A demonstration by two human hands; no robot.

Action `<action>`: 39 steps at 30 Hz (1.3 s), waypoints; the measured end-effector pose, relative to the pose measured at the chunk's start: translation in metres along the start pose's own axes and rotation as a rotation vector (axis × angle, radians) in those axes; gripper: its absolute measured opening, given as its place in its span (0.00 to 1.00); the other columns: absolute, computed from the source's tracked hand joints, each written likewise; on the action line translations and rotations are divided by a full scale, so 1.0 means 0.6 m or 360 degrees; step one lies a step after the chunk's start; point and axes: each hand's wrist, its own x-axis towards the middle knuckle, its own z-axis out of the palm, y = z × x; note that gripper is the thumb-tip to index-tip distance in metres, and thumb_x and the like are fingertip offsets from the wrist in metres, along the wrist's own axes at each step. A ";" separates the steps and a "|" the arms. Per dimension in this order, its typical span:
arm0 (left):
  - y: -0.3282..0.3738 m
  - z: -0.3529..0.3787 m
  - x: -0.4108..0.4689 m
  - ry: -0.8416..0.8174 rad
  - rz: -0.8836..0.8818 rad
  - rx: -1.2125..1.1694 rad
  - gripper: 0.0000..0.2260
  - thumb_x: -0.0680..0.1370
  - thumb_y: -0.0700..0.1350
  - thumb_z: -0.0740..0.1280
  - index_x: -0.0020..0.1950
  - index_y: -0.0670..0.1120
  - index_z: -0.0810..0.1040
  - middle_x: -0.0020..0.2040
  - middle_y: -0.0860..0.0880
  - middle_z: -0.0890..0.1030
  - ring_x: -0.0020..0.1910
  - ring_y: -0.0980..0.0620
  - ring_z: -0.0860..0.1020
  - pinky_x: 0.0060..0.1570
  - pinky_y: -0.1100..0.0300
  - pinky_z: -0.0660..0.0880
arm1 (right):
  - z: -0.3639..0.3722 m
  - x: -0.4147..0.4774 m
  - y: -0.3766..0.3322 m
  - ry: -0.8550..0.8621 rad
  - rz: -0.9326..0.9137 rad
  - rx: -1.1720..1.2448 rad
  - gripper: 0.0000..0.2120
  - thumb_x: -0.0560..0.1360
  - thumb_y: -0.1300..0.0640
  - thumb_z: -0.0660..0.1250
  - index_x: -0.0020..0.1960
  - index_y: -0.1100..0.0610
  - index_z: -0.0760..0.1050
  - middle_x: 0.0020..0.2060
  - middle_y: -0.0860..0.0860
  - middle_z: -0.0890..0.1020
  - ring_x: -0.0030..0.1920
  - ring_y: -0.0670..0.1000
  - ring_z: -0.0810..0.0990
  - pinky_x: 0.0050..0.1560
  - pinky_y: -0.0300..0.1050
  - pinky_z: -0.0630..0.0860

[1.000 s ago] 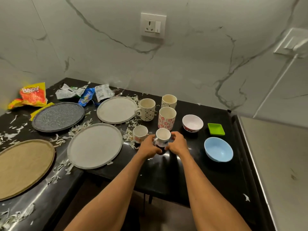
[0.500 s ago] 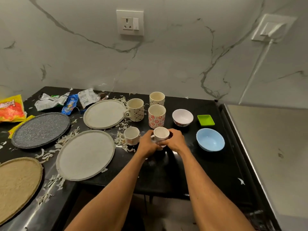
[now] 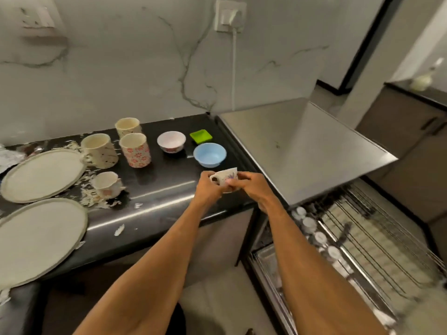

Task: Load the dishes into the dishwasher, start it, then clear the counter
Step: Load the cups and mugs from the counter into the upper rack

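Note:
Both hands hold a small white teacup [image 3: 226, 176] with a floral print, lifted and tilted above the right end of the black counter [image 3: 157, 204]. My left hand [image 3: 209, 189] grips its handle side and my right hand [image 3: 251, 187] pinches its other side. On the counter stand a second small teacup [image 3: 106, 184], three mugs [image 3: 135, 149], a white bowl [image 3: 171, 141], a blue bowl [image 3: 209, 154], a green square dish [image 3: 200, 136] and two grey plates [image 3: 41, 175]. To the right the steel dishwasher [image 3: 302, 146] has its wire rack [image 3: 358, 238] pulled out.
White shreds and scraps [image 3: 94, 201] litter the counter around the plates. A cable [image 3: 233, 68] runs from a wall socket [image 3: 229, 16] down behind the dishwasher. A dark cabinet [image 3: 411, 131] stands at the far right. The tiled floor [image 3: 217, 298] lies below.
Both hands have lifted the small teacup off the counter and carried it right, toward the dishwasher. My view has swung right, bringing the pulled-out rack into sight.

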 end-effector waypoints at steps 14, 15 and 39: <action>0.035 0.402 -0.099 -0.0765 -0.0485 -0.0147 0.14 0.73 0.49 0.74 0.53 0.44 0.76 0.45 0.40 0.83 0.39 0.44 0.82 0.47 0.51 0.81 | -0.361 -0.171 0.206 0.0357 0.0216 0.0326 0.28 0.70 0.65 0.75 0.69 0.57 0.74 0.55 0.59 0.84 0.55 0.55 0.83 0.58 0.52 0.80; 0.034 0.430 -0.105 -0.0791 -0.0490 -0.0140 0.14 0.74 0.50 0.73 0.53 0.43 0.76 0.45 0.40 0.83 0.39 0.44 0.82 0.46 0.51 0.81 | -0.383 -0.182 0.219 0.0394 0.0236 0.0352 0.27 0.71 0.65 0.75 0.68 0.59 0.75 0.54 0.60 0.84 0.55 0.56 0.83 0.57 0.52 0.81; -0.233 0.839 -0.102 -0.1387 -0.0232 0.0745 0.19 0.80 0.36 0.62 0.70 0.45 0.73 0.63 0.44 0.79 0.60 0.44 0.77 0.61 0.50 0.74 | -0.535 -0.206 0.621 0.1052 0.1260 0.0579 0.18 0.74 0.61 0.73 0.62 0.64 0.77 0.41 0.62 0.84 0.36 0.57 0.84 0.42 0.54 0.83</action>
